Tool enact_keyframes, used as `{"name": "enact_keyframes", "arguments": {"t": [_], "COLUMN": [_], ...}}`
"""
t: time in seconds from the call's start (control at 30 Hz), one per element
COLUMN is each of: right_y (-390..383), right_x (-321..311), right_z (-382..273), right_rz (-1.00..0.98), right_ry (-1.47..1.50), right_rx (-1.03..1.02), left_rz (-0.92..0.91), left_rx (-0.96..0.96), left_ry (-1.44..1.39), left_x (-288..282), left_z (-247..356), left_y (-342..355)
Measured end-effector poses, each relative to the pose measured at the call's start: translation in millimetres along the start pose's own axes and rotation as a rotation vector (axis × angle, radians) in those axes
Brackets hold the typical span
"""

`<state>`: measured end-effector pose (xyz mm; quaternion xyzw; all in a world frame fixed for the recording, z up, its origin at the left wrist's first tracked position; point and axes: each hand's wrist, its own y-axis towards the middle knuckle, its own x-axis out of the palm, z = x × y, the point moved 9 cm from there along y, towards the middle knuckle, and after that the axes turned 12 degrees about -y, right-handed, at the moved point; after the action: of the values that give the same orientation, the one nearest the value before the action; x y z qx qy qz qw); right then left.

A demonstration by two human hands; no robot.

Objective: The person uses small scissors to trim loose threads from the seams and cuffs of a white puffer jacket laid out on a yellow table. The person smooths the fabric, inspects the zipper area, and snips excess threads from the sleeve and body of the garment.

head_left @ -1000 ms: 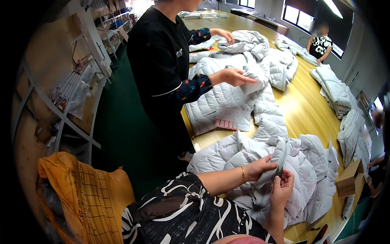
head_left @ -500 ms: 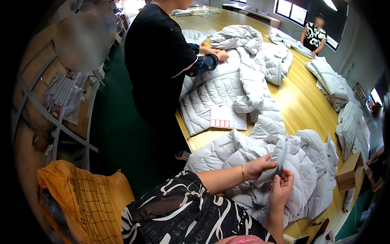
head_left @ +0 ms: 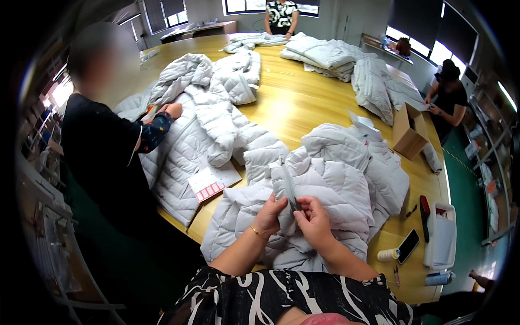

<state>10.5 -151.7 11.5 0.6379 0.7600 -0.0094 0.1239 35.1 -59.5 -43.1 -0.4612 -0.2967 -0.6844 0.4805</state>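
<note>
A pale grey quilted jacket [head_left: 333, 192] lies bunched at the near edge of the table. My left hand [head_left: 269, 216] grips its fabric just left of a long zipper [head_left: 288, 181], thumb pressed on the edge. My right hand [head_left: 312, 222] pinches the zipper at its lower visible part, fingers curled close beside my left. A white card with red printed boxes [head_left: 214, 181] lies beyond them to the left, on another quilted garment.
A co-worker in black [head_left: 108, 157] handles garments at the left; two more people [head_left: 279, 16] [head_left: 452, 103] stand farther round the table [head_left: 271, 114]. An open carton [head_left: 409, 132], phone [head_left: 407, 246], thread cone [head_left: 388, 254], red-black tool [head_left: 425, 216] and white tray [head_left: 439, 235] lie right.
The view has swung to the right, bringing the carton and tray further in. My hands keep their grip on the zipper area. The left co-worker's hands came down onto the garments.
</note>
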Motion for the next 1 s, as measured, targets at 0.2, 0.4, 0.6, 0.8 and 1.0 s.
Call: {"name": "enact_keyframes", "arguments": {"t": [0.2,0.4,0.6,0.8,1.0], "right_y": [-1.0,-0.5,-1.1,-11.0,-4.2], "right_x": [-1.0,-1.1,-2.9,-2.3,-27.4], "right_z": [-0.2,-0.2,8.3,-12.6,-22.8], "right_rz": [0.005,0.016,0.035,0.087,0.195], "right_ry": [0.012,-0.013,-0.023,0.116,0.279], "right_rx": [-0.016,0.01,0.015,-0.08,-0.023], "left_rz": [0.009,0.029,0.182,-0.076,-0.073], "left_rx": [0.014,0.022,0.027,0.008,0.028], "left_ry": [0.015,0.03,0.069,-0.092,-0.083], "left_x": [3.7,-4.0,-8.3,6.9,6.9], "left_z": [1.4,1.8,5.6,0.7,4.9], "left_y": [-2.1,-1.9,-6.9,-5.1,-1.1]}}
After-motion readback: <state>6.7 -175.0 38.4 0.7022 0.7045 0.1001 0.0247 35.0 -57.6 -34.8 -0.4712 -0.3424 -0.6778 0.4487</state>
